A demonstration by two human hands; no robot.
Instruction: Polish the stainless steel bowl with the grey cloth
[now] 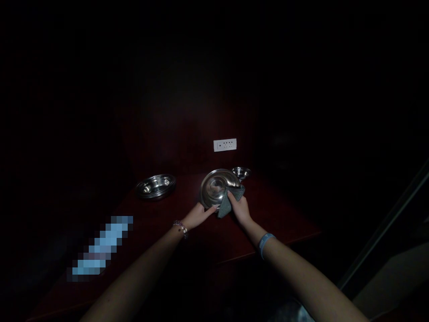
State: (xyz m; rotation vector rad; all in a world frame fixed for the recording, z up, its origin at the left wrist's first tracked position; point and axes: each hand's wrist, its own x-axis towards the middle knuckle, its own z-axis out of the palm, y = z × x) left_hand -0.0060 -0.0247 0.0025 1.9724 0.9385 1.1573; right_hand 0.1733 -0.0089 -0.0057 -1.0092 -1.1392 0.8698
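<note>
Item: one shiny metal bowl [214,190], tilted, held up over the dark red table [278,219]; which face is turned outward, I cannot tell for certain.

Item: left hand [196,216], beaded bracelet [182,229] at the wrist. Thumb pressed to the bowl's lower rim, fingers mostly hidden behind; clamped on the bowl.

Item: right hand [243,211], with a blue wristband [266,244]. Thumb and fingers pinched on a grey-green cloth [225,207], which lies folded over the bowl's rim, touching it.

Item: one stack of metal dishes [156,195], nested, upright, on the table well to the left; neither hand touches it.

Item: one smaller-looking dish [241,171], behind the bowl and to its right, partly hidden.

Fixture: white wall socket [225,145], above the table.

Condition: the cloth's work on this bowl looks under way, unfinished. Whether the stack or the rear dish has been wiped cannot be told.
</note>
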